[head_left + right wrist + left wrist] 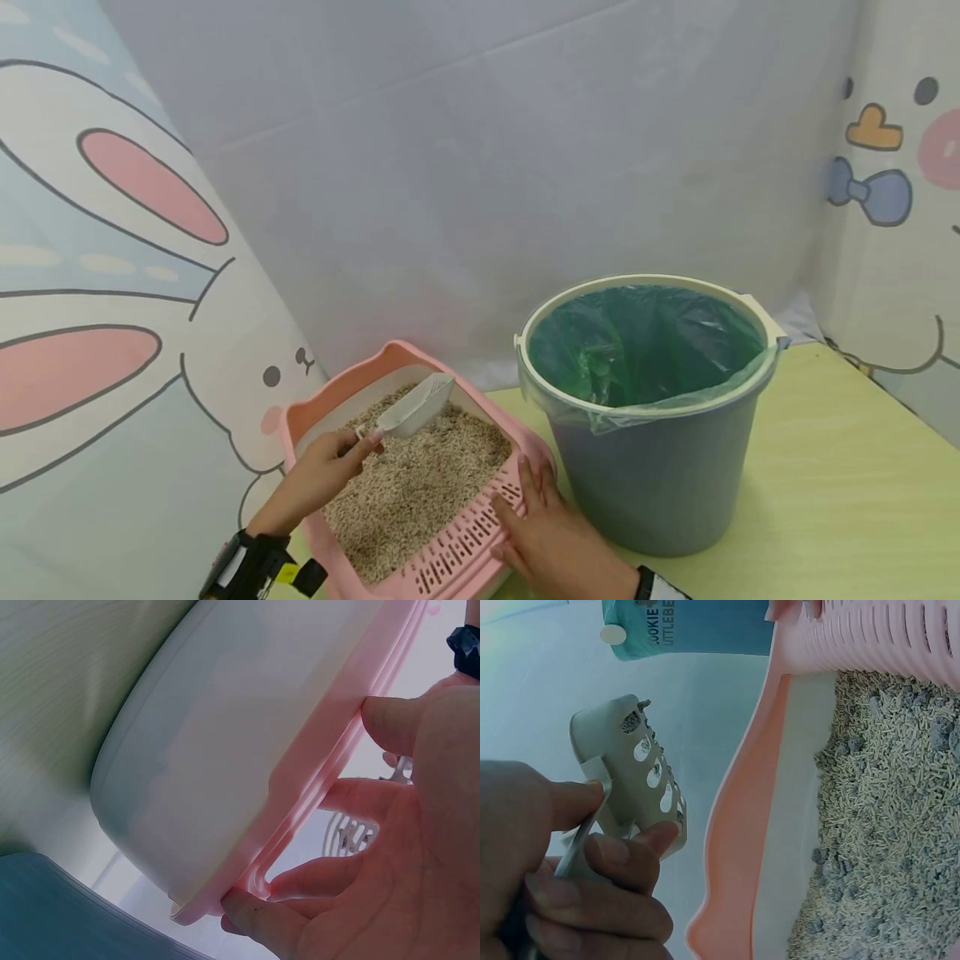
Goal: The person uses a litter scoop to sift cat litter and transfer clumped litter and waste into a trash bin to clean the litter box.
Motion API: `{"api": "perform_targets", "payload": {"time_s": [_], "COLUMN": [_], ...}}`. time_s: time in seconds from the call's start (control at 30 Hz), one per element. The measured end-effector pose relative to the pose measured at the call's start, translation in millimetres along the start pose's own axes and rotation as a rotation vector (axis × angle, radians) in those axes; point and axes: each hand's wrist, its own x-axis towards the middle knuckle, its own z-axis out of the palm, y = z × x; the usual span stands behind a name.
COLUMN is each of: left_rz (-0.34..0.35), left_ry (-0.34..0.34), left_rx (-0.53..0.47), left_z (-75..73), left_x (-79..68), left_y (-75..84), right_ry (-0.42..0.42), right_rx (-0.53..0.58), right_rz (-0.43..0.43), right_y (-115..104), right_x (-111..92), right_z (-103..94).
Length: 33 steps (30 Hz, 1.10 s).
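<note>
My left hand grips the handle of a white litter scoop above the litter box. Grey clumps show at the scoop's holes in the left wrist view, where thumb and fingers close round the handle. The pink-rimmed litter box holds beige pellet litter with darker grey clumps among it. At the box's near right corner rests my right hand, its fingers spread over the pink rim. In the right wrist view the thumb touches the rim's outer side.
Just right of the litter box stands a grey bucket with a green plastic bag lining it and folded over its rim. Both stand on a pale yellow-green table. White sheeting hangs behind; a rabbit-printed cloth borders the left.
</note>
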Motion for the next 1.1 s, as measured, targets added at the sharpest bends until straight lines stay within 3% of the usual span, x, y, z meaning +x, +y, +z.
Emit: {"api": "perform_targets", "payload": {"time_s": [0.43, 0.63, 0.83, 1.1], "left_rz": [0.129, 0.228, 0.311, 0.418], "left_ry": [0.004, -0.005, -0.039, -0.12], "left_rx": [0.132, 0.18, 0.211, 0.257], "left_z": [-11.5, -24.4, -36.0, -30.0], "left_x": [-5.4, -2.2, 8.4, 33.5], "left_y": [48.0, 78.0, 115.7, 168.0], "right_ry": [-0.054, -0.041, -0.03, -0.023], "right_rx": [0.021, 0.007, -0.028, -0.06], "right_rz": [0.034, 0.035, 0.027, 0.046], "right_y": [-0.4, -1.8, -3.7, -6.1], "right_x": [1.5, -0.4, -1.2, -0.4], "right_z": [-2.4, -3.4, -3.2, -1.8]}}
